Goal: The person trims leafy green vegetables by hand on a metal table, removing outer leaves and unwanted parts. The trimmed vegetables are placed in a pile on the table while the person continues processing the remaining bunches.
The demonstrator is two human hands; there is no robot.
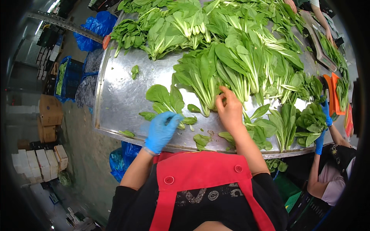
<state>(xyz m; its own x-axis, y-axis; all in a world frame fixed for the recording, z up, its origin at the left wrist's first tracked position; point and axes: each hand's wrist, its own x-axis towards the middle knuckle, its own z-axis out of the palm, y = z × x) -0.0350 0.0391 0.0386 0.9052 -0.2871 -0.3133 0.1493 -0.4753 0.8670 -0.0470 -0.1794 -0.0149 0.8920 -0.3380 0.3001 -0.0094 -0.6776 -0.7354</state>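
Observation:
My left hand (161,132), in a blue glove, has its fingers curled round the stem end of a small leafy green (163,98) lying on the metal table. My bare right hand (230,109) bends its thumb and fingers together at the lower stalks of a bunch of leafy greens (204,77); its fingertips pinch at a green there, partly lost among the stalks. Loose leaves (201,140) lie between my two hands, near the table's front edge.
A large heap of greens (185,23) covers the far part of the metal table (119,100). At right, a co-worker's blue-gloved hands (320,142) hold greens; another person's arm (322,21) reaches beside a scale (318,42). Blue crates (69,79) stand left.

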